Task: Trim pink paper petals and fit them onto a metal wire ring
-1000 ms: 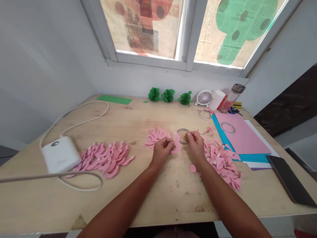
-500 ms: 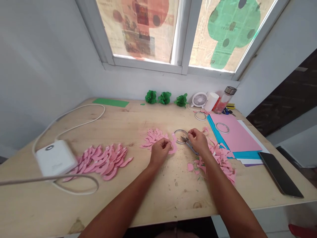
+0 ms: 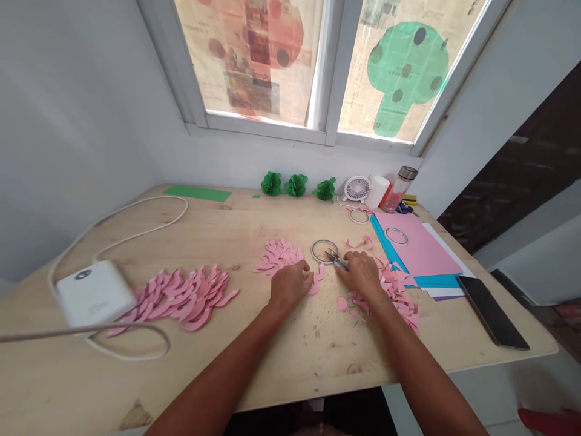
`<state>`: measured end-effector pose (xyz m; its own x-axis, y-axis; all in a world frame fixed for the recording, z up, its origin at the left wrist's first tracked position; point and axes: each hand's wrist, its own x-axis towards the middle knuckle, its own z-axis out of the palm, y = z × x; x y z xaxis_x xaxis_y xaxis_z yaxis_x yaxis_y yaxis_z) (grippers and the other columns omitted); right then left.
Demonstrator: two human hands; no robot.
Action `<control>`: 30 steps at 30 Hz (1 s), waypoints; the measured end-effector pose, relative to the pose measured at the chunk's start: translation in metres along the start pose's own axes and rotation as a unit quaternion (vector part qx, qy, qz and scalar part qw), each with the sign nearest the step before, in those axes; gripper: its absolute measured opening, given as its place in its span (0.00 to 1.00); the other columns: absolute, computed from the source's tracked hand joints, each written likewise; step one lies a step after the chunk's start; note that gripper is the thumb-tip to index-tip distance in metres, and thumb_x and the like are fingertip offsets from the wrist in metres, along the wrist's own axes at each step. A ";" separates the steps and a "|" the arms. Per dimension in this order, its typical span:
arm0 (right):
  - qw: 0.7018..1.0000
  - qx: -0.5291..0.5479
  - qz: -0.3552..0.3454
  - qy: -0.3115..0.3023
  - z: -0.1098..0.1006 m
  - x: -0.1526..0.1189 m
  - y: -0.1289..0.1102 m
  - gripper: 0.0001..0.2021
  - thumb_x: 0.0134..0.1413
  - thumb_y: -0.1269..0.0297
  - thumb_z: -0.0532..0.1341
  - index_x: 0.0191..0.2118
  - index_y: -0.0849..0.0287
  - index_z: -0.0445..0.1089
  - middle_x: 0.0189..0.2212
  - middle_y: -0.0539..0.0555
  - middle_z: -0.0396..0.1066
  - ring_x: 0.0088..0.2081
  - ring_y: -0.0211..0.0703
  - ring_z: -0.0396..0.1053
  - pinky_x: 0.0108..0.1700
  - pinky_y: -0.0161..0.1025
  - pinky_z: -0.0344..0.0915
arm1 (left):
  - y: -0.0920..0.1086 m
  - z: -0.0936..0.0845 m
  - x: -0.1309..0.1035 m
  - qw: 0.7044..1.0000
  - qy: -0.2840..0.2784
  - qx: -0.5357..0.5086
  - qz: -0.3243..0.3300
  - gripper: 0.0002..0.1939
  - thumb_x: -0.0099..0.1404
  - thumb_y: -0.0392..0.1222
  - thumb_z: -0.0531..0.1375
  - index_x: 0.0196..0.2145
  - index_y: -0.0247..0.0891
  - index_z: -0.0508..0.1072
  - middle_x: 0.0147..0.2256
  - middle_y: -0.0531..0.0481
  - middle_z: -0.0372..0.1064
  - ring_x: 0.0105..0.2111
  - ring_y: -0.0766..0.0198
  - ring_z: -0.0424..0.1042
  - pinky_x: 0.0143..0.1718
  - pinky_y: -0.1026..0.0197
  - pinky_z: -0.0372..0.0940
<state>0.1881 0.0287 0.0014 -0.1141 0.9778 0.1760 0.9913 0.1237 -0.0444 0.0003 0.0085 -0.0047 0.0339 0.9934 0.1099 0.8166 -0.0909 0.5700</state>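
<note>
My left hand [image 3: 293, 283] is closed with its fingertips on a curved strip of pink paper [image 3: 319, 277], which shows just right of the fingers. My right hand [image 3: 361, 272] has its fingers curled round the handles of a pair of scissors [image 3: 333, 257]; the handles are mostly hidden under it. The scissor blades point up and left over a roll of tape [image 3: 313, 249] lying flat. Behind my left hand lies a pile of small pink paper pieces [image 3: 278, 253]. Pink paper scraps [image 3: 402, 289] spread beside and under my right forearm.
Larger curved pink pieces [image 3: 190, 297] lie left, near a white power bank [image 3: 95, 297] with a looping cable. Green paper ornaments [image 3: 297, 185], a small fan [image 3: 357, 189] and a bottle [image 3: 399, 191] line the wall. Coloured sheets [image 3: 422, 251] and a phone [image 3: 492, 312] lie right.
My right hand has come down onto the scissors, which lay on the table beneath it. My left hand has turned lower over the pink strip. The whole view has shifted slightly.
</note>
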 end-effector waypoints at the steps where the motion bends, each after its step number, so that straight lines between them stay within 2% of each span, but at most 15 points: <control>1: 1.000 0.000 -0.006 0.005 0.002 -0.001 -0.001 0.11 0.50 0.59 0.58 0.36 0.60 0.69 0.34 0.60 0.72 0.40 0.51 0.65 0.38 0.42 0.53 | 0.000 0.000 0.000 1.000 0.007 0.011 0.007 0.09 0.55 0.42 0.55 0.32 0.40 0.73 0.23 0.49 0.71 0.25 0.59 0.69 0.26 0.63 0.54; 3: 1.000 0.008 -0.013 0.019 0.006 -0.003 -0.001 0.09 0.51 0.60 0.57 0.35 0.59 0.69 0.33 0.60 0.72 0.40 0.50 0.65 0.39 0.42 0.52 | -0.002 0.002 0.000 0.999 0.026 0.010 0.029 0.10 0.56 0.41 0.54 0.35 0.40 0.72 0.25 0.49 0.72 0.26 0.59 0.69 0.26 0.62 0.55; 7: 0.995 0.070 -0.010 0.068 0.011 -0.002 0.006 0.07 0.50 0.62 0.57 0.34 0.59 0.68 0.31 0.57 0.71 0.38 0.48 0.64 0.39 0.41 0.52 | -0.006 0.008 0.001 0.994 0.082 -0.024 0.062 0.09 0.56 0.38 0.54 0.34 0.40 0.72 0.27 0.49 0.72 0.28 0.61 0.70 0.29 0.62 0.58; 12: 0.961 0.215 0.040 0.167 0.011 0.003 0.019 0.11 0.50 0.58 0.57 0.36 0.59 0.67 0.30 0.55 0.69 0.35 0.44 0.64 0.37 0.38 0.56 | -0.005 0.013 0.000 0.986 0.115 -0.057 0.105 0.08 0.57 0.37 0.53 0.32 0.40 0.71 0.29 0.49 0.72 0.31 0.61 0.70 0.34 0.61 0.61; 16: 0.926 0.296 0.073 0.223 0.006 0.004 0.018 0.12 0.51 0.56 0.55 0.36 0.59 0.66 0.30 0.53 0.68 0.31 0.41 0.64 0.35 0.37 0.58 | 0.003 0.014 0.002 0.982 0.094 -0.044 0.155 0.08 0.58 0.36 0.52 0.30 0.40 0.71 0.32 0.47 0.72 0.35 0.60 0.69 0.37 0.60 0.61; 21: 0.900 0.347 0.084 0.249 0.001 0.003 0.014 0.12 0.51 0.56 0.56 0.36 0.59 0.66 0.29 0.52 0.68 0.30 0.39 0.64 0.35 0.36 0.58 | 0.027 0.017 0.015 0.977 0.028 0.043 0.205 0.08 0.57 0.35 0.54 0.32 0.39 0.72 0.35 0.44 0.72 0.38 0.55 0.67 0.40 0.55 0.58; 26: 0.863 0.425 0.123 0.245 0.005 0.006 0.018 0.13 0.48 0.56 0.57 0.36 0.59 0.67 0.27 0.51 0.66 0.27 0.38 0.62 0.32 0.36 0.59 | 0.048 0.032 0.034 0.973 0.011 0.144 0.180 0.07 0.57 0.38 0.55 0.31 0.38 0.73 0.36 0.40 0.70 0.41 0.50 0.64 0.40 0.51 0.54; 30: 0.813 0.521 0.131 0.224 0.005 0.009 0.020 0.16 0.46 0.55 0.58 0.39 0.60 0.68 0.25 0.50 0.64 0.26 0.37 0.61 0.29 0.35 0.59 | 0.051 0.038 0.041 0.981 0.017 0.108 0.160 0.06 0.57 0.35 0.54 0.27 0.38 0.71 0.34 0.42 0.70 0.40 0.52 0.64 0.39 0.52 0.54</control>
<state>0.2065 0.0407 -0.0032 0.3579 0.8630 0.3566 0.3573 0.2263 -0.9062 0.0645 0.0475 -0.0020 0.2923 0.9128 0.2853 0.8702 -0.3776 0.3164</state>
